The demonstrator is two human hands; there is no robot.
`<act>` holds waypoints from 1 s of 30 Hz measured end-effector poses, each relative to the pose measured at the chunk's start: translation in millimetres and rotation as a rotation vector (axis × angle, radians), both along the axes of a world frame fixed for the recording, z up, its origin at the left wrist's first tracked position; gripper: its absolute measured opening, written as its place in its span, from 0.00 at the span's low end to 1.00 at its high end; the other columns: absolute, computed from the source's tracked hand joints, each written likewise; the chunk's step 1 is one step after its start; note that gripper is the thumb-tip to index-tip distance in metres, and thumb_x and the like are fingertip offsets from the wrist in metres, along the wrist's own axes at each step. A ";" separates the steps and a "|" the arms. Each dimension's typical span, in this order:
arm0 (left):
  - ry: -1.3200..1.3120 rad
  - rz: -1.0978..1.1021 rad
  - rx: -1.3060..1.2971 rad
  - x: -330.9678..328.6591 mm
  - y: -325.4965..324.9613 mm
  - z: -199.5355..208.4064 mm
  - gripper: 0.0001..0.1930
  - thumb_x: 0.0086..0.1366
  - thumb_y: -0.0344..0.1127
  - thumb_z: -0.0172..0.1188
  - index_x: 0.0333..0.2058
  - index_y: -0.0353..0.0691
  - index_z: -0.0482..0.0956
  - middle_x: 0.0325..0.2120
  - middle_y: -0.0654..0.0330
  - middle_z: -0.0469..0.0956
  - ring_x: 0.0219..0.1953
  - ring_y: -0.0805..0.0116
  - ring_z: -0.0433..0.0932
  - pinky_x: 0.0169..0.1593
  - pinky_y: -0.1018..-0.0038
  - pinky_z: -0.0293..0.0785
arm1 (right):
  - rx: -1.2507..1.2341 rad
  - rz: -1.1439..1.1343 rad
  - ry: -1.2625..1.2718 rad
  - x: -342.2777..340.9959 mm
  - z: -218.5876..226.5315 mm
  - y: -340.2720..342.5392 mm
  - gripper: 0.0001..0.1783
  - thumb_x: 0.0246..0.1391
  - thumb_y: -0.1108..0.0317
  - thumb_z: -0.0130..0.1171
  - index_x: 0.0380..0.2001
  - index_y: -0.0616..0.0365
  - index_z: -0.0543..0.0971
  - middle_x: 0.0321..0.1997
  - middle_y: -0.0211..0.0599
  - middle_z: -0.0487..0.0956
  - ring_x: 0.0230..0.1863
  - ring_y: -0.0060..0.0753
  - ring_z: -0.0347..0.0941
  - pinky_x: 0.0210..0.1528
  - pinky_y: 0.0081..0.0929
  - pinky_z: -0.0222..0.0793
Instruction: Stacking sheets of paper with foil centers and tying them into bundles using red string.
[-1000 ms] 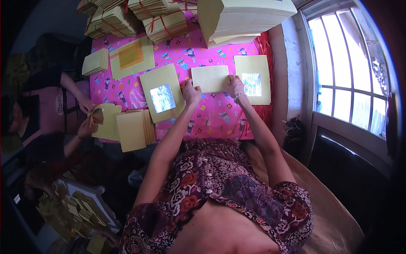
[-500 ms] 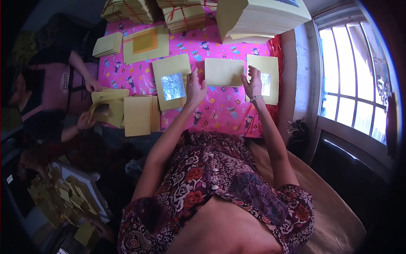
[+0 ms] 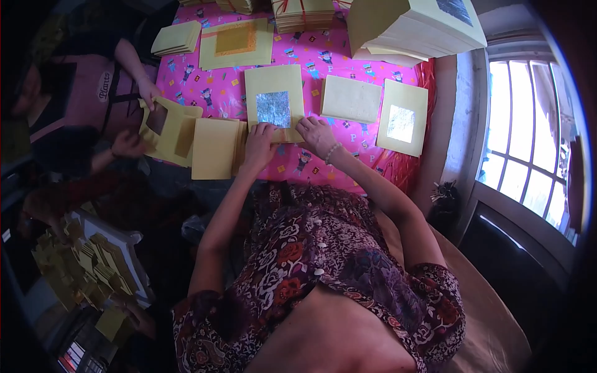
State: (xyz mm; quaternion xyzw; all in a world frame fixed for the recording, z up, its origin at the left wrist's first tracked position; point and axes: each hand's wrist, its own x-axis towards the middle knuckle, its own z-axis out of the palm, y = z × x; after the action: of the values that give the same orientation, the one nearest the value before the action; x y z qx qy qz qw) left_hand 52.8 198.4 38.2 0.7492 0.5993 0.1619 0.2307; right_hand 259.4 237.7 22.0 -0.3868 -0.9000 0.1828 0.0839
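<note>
A yellow paper sheet with a silver foil square lies on the pink table, apparently on top of other sheets. My left hand has its fingers bent over the near edge, just below the foil. At the near right corner my right hand pinches the edge, a beaded bracelet on its wrist. Beyond that hand lies a plain pale folded paper stack. Farther right is another yellow sheet with a silver square. My thumbs and the paper's underside are partly hidden.
Folded yellow papers stand left of my left hand. A co-worker at the left holds a folded yellow sheet. Farther back are an orange-patterned sheet, tied bundles and a tall paper stack. A barred window is at right.
My right hand has left the right-hand sheet and moved left to the foil sheet's near corner. My left hand has shifted to its near edge. The co-worker has raised the folded sheet.
</note>
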 end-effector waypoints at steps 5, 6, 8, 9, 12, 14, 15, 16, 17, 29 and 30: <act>0.069 -0.074 -0.066 -11.2 8.3 -5.7 0.22 0.45 0.29 0.66 0.41 0.42 0.72 0.41 0.57 0.70 0.46 0.54 0.68 0.49 0.63 0.67 | -0.014 0.047 -0.084 -5.2 -7.7 5.6 0.20 0.38 0.59 0.64 0.35 0.53 0.72 0.39 0.33 0.70 0.46 0.36 0.69 0.44 0.34 0.68; 0.068 -0.074 -0.069 -14.4 10.9 -6.7 0.22 0.45 0.29 0.66 0.41 0.42 0.72 0.41 0.57 0.70 0.46 0.54 0.68 0.49 0.63 0.67 | -0.016 0.047 -0.085 -4.3 -10.8 8.5 0.20 0.38 0.59 0.64 0.35 0.53 0.72 0.39 0.33 0.70 0.46 0.36 0.69 0.44 0.34 0.68; 0.019 -0.080 -0.146 -20.4 16.9 -6.1 0.21 0.44 0.30 0.67 0.40 0.42 0.74 0.40 0.60 0.71 0.45 0.57 0.69 0.47 0.64 0.69 | -0.104 0.077 0.014 -1.8 -16.2 16.7 0.15 0.41 0.60 0.63 0.32 0.54 0.75 0.37 0.35 0.73 0.41 0.39 0.70 0.43 0.35 0.68; 0.019 -0.080 -0.148 -22.9 20.8 -7.0 0.21 0.44 0.30 0.67 0.40 0.42 0.74 0.40 0.60 0.71 0.45 0.57 0.69 0.47 0.64 0.69 | -0.106 0.077 0.013 -1.8 -19.3 20.9 0.15 0.41 0.60 0.63 0.32 0.54 0.75 0.37 0.35 0.73 0.41 0.39 0.70 0.43 0.35 0.68; -0.018 -0.143 -0.115 -27.1 31.7 -14.2 0.19 0.44 0.32 0.68 0.37 0.42 0.75 0.37 0.60 0.72 0.44 0.58 0.70 0.46 0.65 0.70 | -0.169 0.066 0.041 1.1 -24.3 32.1 0.11 0.42 0.60 0.62 0.27 0.55 0.77 0.33 0.37 0.74 0.38 0.41 0.72 0.40 0.36 0.70; -0.083 -0.164 -0.149 -29.1 38.4 -18.6 0.15 0.44 0.34 0.68 0.33 0.42 0.77 0.36 0.60 0.73 0.43 0.58 0.71 0.46 0.66 0.70 | -0.186 0.043 0.109 3.0 -27.1 37.0 0.10 0.44 0.61 0.61 0.24 0.56 0.77 0.31 0.37 0.75 0.36 0.41 0.73 0.39 0.36 0.70; -0.082 -0.173 -0.152 -29.1 41.7 -20.7 0.15 0.44 0.34 0.68 0.33 0.42 0.77 0.36 0.60 0.73 0.43 0.58 0.71 0.46 0.66 0.70 | -0.188 0.034 0.110 4.7 -28.5 39.7 0.10 0.44 0.61 0.61 0.24 0.56 0.77 0.31 0.37 0.75 0.36 0.41 0.73 0.39 0.36 0.70; -0.112 -0.173 -0.165 -27.7 44.8 -22.1 0.14 0.45 0.35 0.68 0.31 0.41 0.78 0.36 0.60 0.74 0.42 0.58 0.72 0.46 0.66 0.70 | -0.203 0.026 0.111 7.4 -29.3 42.2 0.09 0.44 0.61 0.60 0.23 0.56 0.77 0.31 0.37 0.75 0.36 0.41 0.73 0.38 0.36 0.70; -0.143 -0.175 -0.179 -25.9 47.4 -23.4 0.12 0.45 0.35 0.68 0.30 0.41 0.78 0.35 0.59 0.75 0.41 0.58 0.73 0.46 0.66 0.70 | -0.218 0.016 0.112 10.4 -29.9 43.0 0.09 0.45 0.61 0.60 0.23 0.56 0.77 0.30 0.37 0.75 0.36 0.41 0.74 0.38 0.36 0.70; -0.207 -0.212 -0.251 -8.1 62.6 -28.6 0.13 0.44 0.37 0.69 0.29 0.40 0.79 0.31 0.59 0.76 0.38 0.58 0.75 0.43 0.67 0.70 | -0.274 -0.064 0.096 33.1 -25.9 40.9 0.10 0.46 0.61 0.59 0.23 0.56 0.79 0.30 0.37 0.76 0.36 0.41 0.74 0.38 0.36 0.70; -0.207 -0.213 -0.251 -8.3 63.1 -29.5 0.13 0.44 0.37 0.69 0.29 0.40 0.79 0.31 0.59 0.76 0.38 0.58 0.75 0.43 0.67 0.70 | -0.274 -0.065 0.096 33.4 -26.8 41.0 0.10 0.46 0.61 0.59 0.23 0.56 0.79 0.30 0.37 0.76 0.36 0.41 0.74 0.38 0.36 0.70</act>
State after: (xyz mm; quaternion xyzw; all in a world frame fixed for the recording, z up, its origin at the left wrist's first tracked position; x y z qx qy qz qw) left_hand 44.5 261.5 8.7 0.7530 0.5054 0.1366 0.3985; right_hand 292.8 278.7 -4.8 -0.4142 -0.8487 0.3193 0.0791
